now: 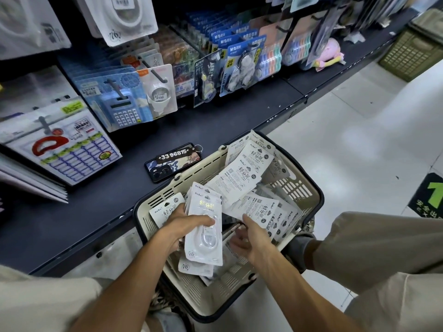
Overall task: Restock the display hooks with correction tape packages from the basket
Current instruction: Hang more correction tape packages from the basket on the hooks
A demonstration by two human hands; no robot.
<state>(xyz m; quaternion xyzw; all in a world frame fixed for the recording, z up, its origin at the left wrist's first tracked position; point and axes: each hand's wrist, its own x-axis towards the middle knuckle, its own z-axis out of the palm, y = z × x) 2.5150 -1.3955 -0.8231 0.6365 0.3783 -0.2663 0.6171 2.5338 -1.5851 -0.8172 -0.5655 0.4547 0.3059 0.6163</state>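
A cream plastic basket [304, 188] sits on the floor against the shelf base, holding several white correction tape packages [247, 164]. My left hand [184, 226] grips a stack of these packages [203, 231] over the basket's near-left part, thumb across the front one. My right hand [247, 238] is inside the basket just to the right, fingers relaxed and touching a loose package [261, 209]. Display hooks [115, 88] stick out from the rack above the shelf, and the same white packages [119, 17] hang at the top left.
A phone [172, 164] with a number tag lies on the dark shelf base [72, 224] beside the basket. Calculators, label sheets and other tape packs hang on the rack. My knee [383, 238] is right of the basket. A green crate [414, 51] stands far right.
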